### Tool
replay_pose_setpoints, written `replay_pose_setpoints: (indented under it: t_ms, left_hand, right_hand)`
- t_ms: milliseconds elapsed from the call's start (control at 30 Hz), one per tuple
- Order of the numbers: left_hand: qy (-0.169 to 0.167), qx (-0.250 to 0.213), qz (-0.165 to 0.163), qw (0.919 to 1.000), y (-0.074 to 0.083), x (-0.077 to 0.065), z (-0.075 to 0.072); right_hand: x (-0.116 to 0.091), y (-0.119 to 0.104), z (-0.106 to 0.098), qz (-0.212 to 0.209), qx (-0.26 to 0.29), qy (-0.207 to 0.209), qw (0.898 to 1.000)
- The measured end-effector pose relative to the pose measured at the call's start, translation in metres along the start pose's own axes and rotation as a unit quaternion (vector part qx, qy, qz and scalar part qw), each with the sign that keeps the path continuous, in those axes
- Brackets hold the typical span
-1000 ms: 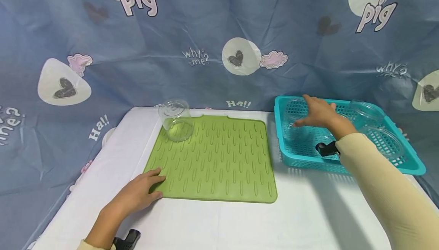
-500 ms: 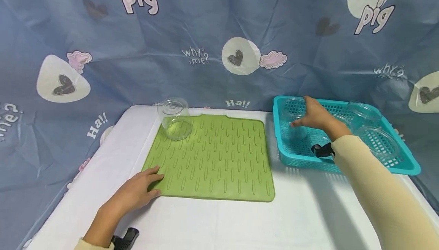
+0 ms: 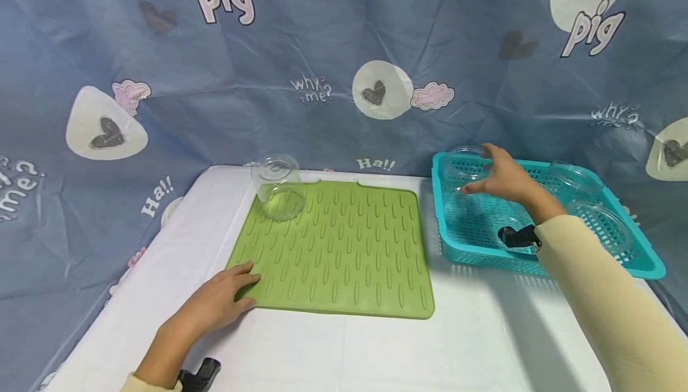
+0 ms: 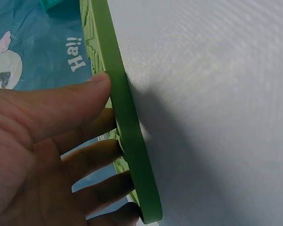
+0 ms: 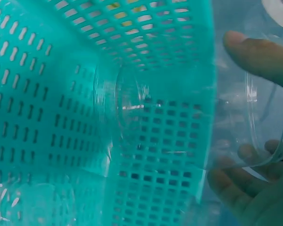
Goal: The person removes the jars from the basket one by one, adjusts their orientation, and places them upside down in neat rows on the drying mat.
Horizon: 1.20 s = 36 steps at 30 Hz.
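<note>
In the head view, my right hand (image 3: 505,178) grips a clear glass cup (image 3: 463,165) at the back left of the turquoise basket (image 3: 494,256). The right wrist view has the thumb on one side of this cup (image 5: 233,110) and several fingers on the other; its lower part is still within the basket walls. My left hand (image 3: 215,301) rests at the near left corner of a green ribbed mat (image 3: 344,248), fingers relaxed. By the left wrist view, its thumb and fingertips touch the mat's edge (image 4: 127,127). A second clear cup (image 3: 278,192) stands upside down on the mat's far left corner.
Other clear glassware lies in the basket: a piece at the back right (image 3: 576,178) and a round one at the right (image 3: 602,224). Mat and basket stand on a white-covered table (image 3: 344,350). A blue printed cloth (image 3: 322,39) hangs directly behind them.
My right hand has closed around the cup and raised it a little, its rim now higher above the basket's back edge. My left hand stays at the mat's corner.
</note>
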<state>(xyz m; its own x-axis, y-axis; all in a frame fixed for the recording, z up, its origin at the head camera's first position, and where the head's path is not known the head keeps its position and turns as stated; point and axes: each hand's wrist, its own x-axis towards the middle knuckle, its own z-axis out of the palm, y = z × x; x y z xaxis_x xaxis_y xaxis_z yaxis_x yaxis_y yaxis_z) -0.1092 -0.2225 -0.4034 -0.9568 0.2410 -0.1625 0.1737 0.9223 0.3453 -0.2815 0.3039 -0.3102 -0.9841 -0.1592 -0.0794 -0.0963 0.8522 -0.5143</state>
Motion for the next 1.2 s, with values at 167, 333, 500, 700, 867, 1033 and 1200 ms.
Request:
replay_pose_setpoints:
  t_ms: [167,333,500,700,867,1033,1200]
  left_hand:
    - [-0.001,0.004,-0.002,1.0000,0.001,0.000,-0.003]
    - [-0.003,0.007,-0.005,1.0000,0.001,0.002,-0.005]
    - [0.005,0.005,-0.001,1.0000,-0.001,0.001,-0.003]
    - [0.008,0.004,-0.001,1.0000,-0.003,0.000,-0.001]
    - [0.005,0.003,-0.003,1.0000,-0.004,0.001,-0.002]
    - [0.007,0.001,0.000,1.0000,-0.004,0.000,-0.001]
    - [0.011,-0.001,0.005,0.9999,-0.004,-0.001,0.001]
  right_hand:
    - [-0.009,0.001,-0.014,0.008,0.052,0.017,0.998]
    - [-0.014,0.003,-0.026,0.014,0.086,0.026,0.996]
    - [-0.017,0.002,-0.032,0.001,0.104,0.036,0.994]
    - [-0.018,-0.011,-0.037,-0.012,0.107,0.052,0.993]
    - [-0.019,-0.024,-0.039,-0.030,0.098,0.062,0.993]
    - [-0.020,-0.035,-0.038,-0.048,0.096,0.058,0.993]
    - [-0.020,-0.040,-0.036,-0.057,0.095,0.053,0.992]
